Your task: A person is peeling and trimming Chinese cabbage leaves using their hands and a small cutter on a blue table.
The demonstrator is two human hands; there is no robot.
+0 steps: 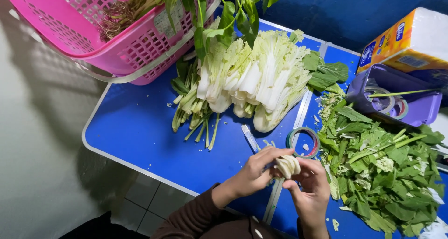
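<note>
1. Upper left: perforated pink plastic basket [93, 38].
2. Centre: ribbed white cabbage stalks [254, 80] on a smooth blue table [135, 127].
3. Lower centre: left hand [254, 173] and right hand [312, 185] both closed on a pale cabbage stub [288, 165].
4. Right: a heap of leafy green trimmings [378, 169].

two bare hands in view: left hand [254, 173], right hand [310, 190]. no gloves, rings or watch visible. left arm wears a dark brown long sleeve [196, 215], ribbed knit look, cuff ending at the wrist. same brown fabric shows at the near edge under the arms. right wrist bare where it shows.
</note>
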